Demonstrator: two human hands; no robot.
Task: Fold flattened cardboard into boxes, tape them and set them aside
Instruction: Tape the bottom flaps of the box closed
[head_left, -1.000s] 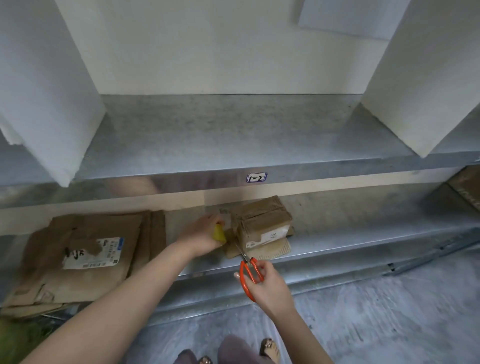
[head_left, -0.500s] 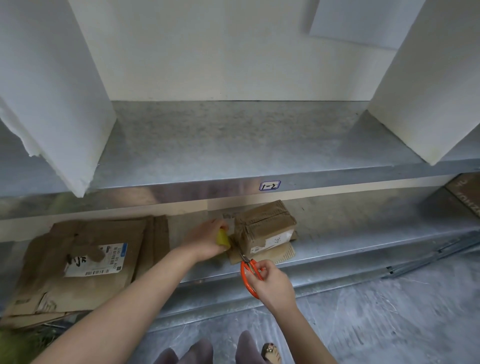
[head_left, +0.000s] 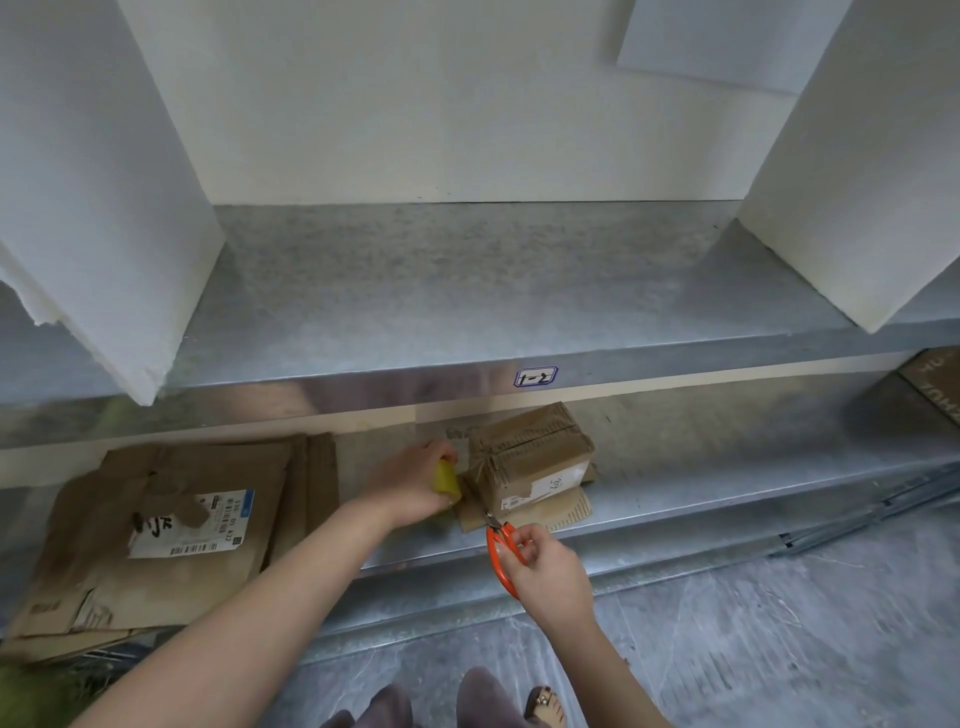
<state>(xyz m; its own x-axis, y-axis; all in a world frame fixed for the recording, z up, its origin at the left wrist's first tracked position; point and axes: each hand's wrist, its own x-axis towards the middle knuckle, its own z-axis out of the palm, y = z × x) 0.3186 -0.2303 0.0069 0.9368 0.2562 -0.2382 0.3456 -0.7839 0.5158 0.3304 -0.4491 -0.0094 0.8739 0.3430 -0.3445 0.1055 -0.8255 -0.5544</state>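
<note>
Gripping the orange scissors (head_left: 502, 552) with curled fingers, the right hand (head_left: 553, 569) puts the blade tips at the near lower corner of the small cardboard box (head_left: 535, 460). The left hand (head_left: 410, 488) is closed around a yellow roll (head_left: 447, 478), just beside the box's left side. The box stands closed on the lower shelf (head_left: 727, 467), brown tape across its top and an unreadable white label in front. To the left lies the flattened cardboard (head_left: 171, 530), whose label seems to read "530 D5 A32". The upper shelf's edge carries a tag (head_left: 535, 376) marked "1-2".
</note>
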